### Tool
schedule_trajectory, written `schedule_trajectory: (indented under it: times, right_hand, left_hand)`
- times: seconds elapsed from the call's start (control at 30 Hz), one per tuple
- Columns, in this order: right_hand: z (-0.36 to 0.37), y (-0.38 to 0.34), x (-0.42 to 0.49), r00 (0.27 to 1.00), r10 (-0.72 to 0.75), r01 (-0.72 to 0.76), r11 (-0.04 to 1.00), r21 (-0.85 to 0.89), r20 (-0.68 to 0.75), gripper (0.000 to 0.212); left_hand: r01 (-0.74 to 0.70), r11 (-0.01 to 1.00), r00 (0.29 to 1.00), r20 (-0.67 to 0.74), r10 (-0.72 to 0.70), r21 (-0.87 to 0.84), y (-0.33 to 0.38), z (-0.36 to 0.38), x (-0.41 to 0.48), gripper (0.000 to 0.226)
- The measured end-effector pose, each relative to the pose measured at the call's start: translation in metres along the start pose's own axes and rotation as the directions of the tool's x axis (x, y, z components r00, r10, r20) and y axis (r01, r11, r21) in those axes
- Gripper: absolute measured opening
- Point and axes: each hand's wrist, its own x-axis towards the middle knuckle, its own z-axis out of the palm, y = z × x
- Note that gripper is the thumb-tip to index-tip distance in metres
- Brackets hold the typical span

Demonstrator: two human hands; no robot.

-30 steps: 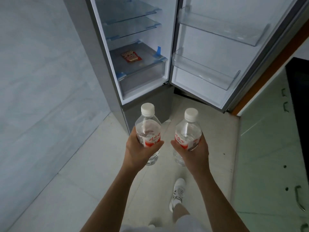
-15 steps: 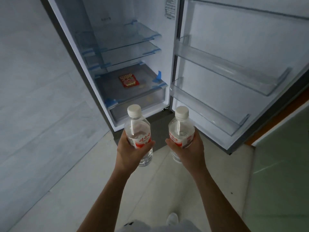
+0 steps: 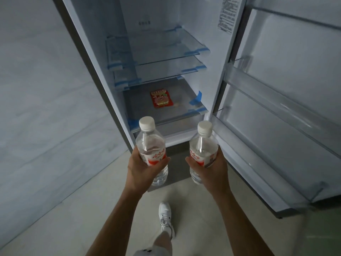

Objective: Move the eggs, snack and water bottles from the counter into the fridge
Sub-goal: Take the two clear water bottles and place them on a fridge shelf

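Observation:
My left hand (image 3: 142, 172) grips a clear water bottle (image 3: 150, 145) with a white cap and red label, held upright. Gripped in my right hand (image 3: 212, 172) is a second, matching water bottle (image 3: 203, 145). Both bottles hang in front of the open fridge (image 3: 88, 52), just below its lowest shelf. A red snack packet (image 3: 161, 99) lies flat on that lowest glass shelf (image 3: 184, 111). No eggs are in view.
Two bare glass shelves (image 3: 166, 50) sit above the snack's shelf. The fridge door (image 3: 295, 89) stands open to the right, with clear door racks (image 3: 276, 100). A grey tiled wall (image 3: 36, 108) is on the left. My white shoe (image 3: 165, 215) is on the pale floor.
I have stepped closer to the fridge; it fills more of the view and its upper shelves show. Both hands still hold their bottles, now nearer the lowest shelf.

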Motion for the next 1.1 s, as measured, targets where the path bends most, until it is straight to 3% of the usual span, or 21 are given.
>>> schedule_trajectory:
  times: [0.1, 0.23, 0.5, 0.73, 0.83, 1.0, 1.1]
  right_hand:
    - [0.018, 0.0, 0.034, 1.0, 0.005, -0.005, 1.0, 0.013, 0.015, 0.065]
    - [0.047, -0.003, 0.086, 1.0, 0.014, -0.014, 1.0, 0.002, 0.006, 0.08]
    - [0.097, -0.032, 0.181, 0.997, -0.011, 0.014, 0.999, 0.04, -0.073, 0.073]
    - [0.11, -0.06, 0.23, 0.995, -0.02, 0.031, 0.994, 0.108, -0.1, 0.078]
    - [0.114, -0.07, 0.252, 0.996, -0.031, 0.039, 0.995, 0.091, -0.088, 0.069]
    - [0.122, -0.095, 0.282, 0.994, -0.082, 0.089, 0.99, 0.112, -0.071, 0.06]
    - [0.129, -0.112, 0.299, 0.992, -0.116, 0.121, 0.982, 0.143, -0.042, 0.055]
  left_hand:
    - [-0.004, 1.0, 1.0, -0.019, 0.003, -0.017, -0.004, -0.001, 0.039, 0.067]
    - [-0.013, 1.0, 1.0, -0.005, 0.012, -0.017, 0.0, 0.0, 0.098, 0.065]
    - [-0.065, 0.991, 0.993, 0.087, 0.075, -0.117, 0.024, -0.009, 0.201, 0.054]
    - [-0.101, 0.977, 0.992, 0.055, 0.113, -0.189, 0.049, -0.025, 0.257, 0.057]
    - [-0.111, 0.974, 0.993, 0.011, 0.115, -0.195, 0.057, -0.029, 0.272, 0.062]
    - [-0.16, 0.967, 0.987, -0.039, 0.155, -0.198, 0.077, -0.034, 0.291, 0.045]
    - [-0.202, 0.959, 0.979, -0.058, 0.194, -0.197, 0.092, -0.036, 0.304, 0.064]
